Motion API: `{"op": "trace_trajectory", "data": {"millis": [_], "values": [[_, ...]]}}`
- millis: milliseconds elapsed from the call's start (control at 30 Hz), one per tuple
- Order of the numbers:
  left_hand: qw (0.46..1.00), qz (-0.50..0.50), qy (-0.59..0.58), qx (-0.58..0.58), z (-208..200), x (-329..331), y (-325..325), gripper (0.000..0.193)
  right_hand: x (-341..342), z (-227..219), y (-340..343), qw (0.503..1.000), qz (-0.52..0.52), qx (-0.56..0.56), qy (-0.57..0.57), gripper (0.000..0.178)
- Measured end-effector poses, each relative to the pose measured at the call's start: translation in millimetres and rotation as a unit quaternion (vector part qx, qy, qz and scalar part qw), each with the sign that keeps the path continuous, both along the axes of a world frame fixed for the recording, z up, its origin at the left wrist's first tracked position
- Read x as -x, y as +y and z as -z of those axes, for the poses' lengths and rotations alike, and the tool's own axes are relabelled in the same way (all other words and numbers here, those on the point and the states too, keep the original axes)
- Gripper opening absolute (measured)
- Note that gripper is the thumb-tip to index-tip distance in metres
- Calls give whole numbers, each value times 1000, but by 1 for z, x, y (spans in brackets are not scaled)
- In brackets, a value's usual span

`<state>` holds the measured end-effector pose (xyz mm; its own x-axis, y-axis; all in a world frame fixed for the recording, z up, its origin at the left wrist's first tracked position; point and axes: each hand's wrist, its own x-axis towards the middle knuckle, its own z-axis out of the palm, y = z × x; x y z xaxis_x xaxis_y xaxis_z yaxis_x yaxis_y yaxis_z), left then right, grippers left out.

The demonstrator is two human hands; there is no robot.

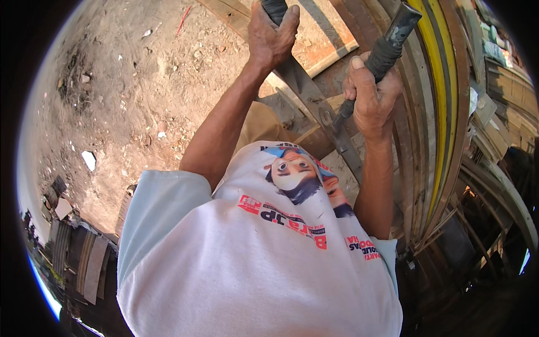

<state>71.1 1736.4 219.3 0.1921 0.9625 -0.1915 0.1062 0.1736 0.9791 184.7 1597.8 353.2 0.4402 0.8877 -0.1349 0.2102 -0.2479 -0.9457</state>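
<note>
Gripping dark handle (275, 10) in left hand (273, 37) at top edge, partly cut off by frame. Gripping wrapped handle (387, 56) in right hand (373, 98), slanted up to right, narrow at lower end and close to dark bar (307, 92); can't tell if touching. Below, white shirt (241, 275) with colour print and pale blue sleeves (161, 203). To right, long planks (412, 132) plus yellow-dark strip (446, 84). To left, dirt (135, 106) with white scrap (88, 160) and thin red stick (183, 21). Lower left, boards (92, 269).
</note>
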Motion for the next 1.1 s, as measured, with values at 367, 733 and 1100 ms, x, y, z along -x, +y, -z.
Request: {"op": "trace_trajectory", "data": {"millis": [367,733,1100], "values": [[999,-19,-21,-26,-10,-1,-5,32,-31,62,74,986,26,116,114,23],[995,-63,-19,-74,-4,-1,-11,32,-55,77,41,978,191,-46,73,31],[960,-80,22,-268,22,0,-3,40,-29,48,32,965,242,-77,63,27]]}}
